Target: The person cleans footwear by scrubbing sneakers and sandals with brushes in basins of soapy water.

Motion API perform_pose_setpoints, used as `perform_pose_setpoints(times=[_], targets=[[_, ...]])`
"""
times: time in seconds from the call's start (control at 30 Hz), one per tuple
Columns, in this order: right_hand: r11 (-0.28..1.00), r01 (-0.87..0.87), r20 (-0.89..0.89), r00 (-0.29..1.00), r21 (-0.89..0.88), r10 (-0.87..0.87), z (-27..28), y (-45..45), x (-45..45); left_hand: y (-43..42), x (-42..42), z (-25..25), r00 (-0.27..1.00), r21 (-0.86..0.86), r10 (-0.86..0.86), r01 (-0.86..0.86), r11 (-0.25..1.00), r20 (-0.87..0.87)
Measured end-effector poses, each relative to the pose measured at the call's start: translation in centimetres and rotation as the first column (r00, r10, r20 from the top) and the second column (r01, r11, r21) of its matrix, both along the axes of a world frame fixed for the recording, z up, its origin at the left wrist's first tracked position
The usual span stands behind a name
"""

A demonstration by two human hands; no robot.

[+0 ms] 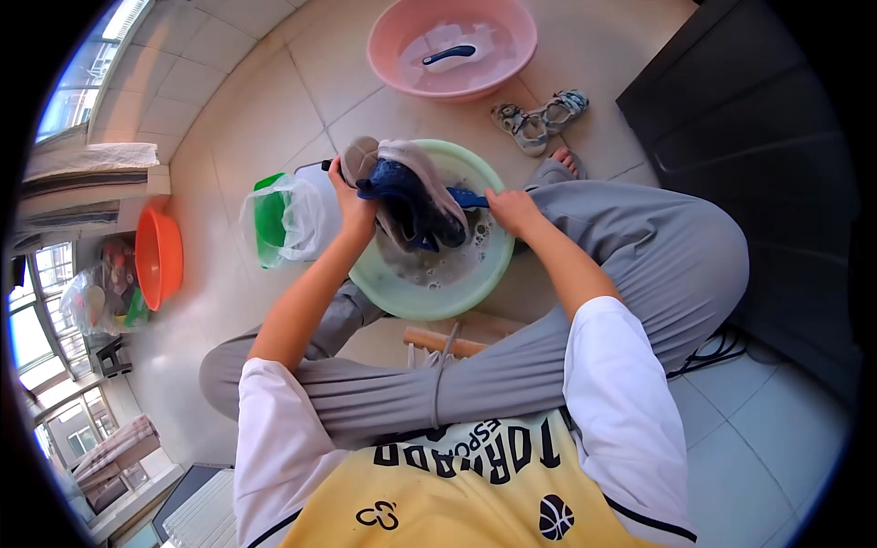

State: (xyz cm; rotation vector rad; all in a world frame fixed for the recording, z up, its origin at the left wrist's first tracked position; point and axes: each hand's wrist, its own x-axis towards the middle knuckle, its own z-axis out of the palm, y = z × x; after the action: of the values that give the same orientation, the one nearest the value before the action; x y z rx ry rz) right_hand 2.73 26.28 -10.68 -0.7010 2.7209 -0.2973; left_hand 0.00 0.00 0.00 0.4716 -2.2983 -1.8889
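A wet sneaker with a pale sole edge and a dark blue upper is held tilted over a light green basin. My left hand is closed around its left side. On the other side, my right hand grips the handle of a blue brush. The brush's head reaches toward the shoe, and whether its bristles touch is hidden. Grey, foamy water fills the lower part of the basin, below both hands.
Beyond stands a pink basin of water with a dark-handled object in it. Sandals lie to its right. At left are a green container in a clear bag and an orange basin. A dark cabinet borders the right.
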Motion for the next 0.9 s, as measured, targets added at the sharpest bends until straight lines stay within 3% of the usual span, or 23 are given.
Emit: perform_pose_setpoints(times=[0.07, 0.1, 0.17, 0.2, 0.27, 0.37, 0.47, 0.6, 0.67, 0.9], targets=[[0.984, 0.173, 0.016, 0.985, 0.034, -0.173, 0.2, -0.6, 0.1, -0.2, 0.0, -0.2, 0.999, 0.014, 0.028, -0.028, 1.000, -0.045], [0.985, 0.173, -0.008, 0.985, 0.007, -0.173, 1.3, -1.2, -1.1, -0.2, -0.9, 0.9, 0.997, -0.007, 0.027, -0.028, 1.000, -0.073], [0.860, 0.507, 0.159, 0.846, 0.056, -0.509, 3.9, -1.2, -1.2, 0.2, -0.8, 2.0, 0.998, -0.026, -0.001, -0.001, 1.000, -0.058], [0.860, 0.506, 0.158, 0.846, 0.057, -0.509, 3.7, -1.2, -1.1, 0.3, -0.8, 2.1, 0.998, -0.024, 0.000, -0.002, 1.000, -0.059], [0.821, 0.559, 0.324, 0.760, 0.115, -0.563, 3.3, -1.1, -0.8, 0.5, -0.7, 2.2, 0.998, -0.015, -0.011, 0.010, 1.000, -0.067], [0.743, 0.666, 0.380, 0.671, 0.070, -0.637, 4.1, -0.6, -0.9, 0.4, -1.4, 1.8, 0.995, -0.001, -0.006, 0.006, 1.000, -0.101], [0.716, 0.690, 0.372, 0.641, 0.102, -0.671, 4.0, -0.5, -1.6, 1.0, -2.3, 2.1, 0.995, 0.071, 0.036, -0.030, 0.997, -0.094], [0.692, 0.719, 0.355, 0.633, 0.060, -0.688, 3.2, 0.1, -2.9, 1.4, -4.3, 2.6, 0.991, 0.032, 0.020, -0.016, 0.999, -0.129], [0.601, 0.799, 0.306, 0.573, -0.002, -0.761, 2.2, 0.6, -3.1, 1.7, -5.4, 2.2, 0.989, 0.021, 0.008, -0.005, 1.000, -0.148], [0.574, 0.819, 0.332, 0.538, 0.014, -0.775, 3.4, 1.3, -5.2, 3.3, -7.9, 2.2, 0.980, 0.009, -0.025, 0.027, 1.000, -0.197]])
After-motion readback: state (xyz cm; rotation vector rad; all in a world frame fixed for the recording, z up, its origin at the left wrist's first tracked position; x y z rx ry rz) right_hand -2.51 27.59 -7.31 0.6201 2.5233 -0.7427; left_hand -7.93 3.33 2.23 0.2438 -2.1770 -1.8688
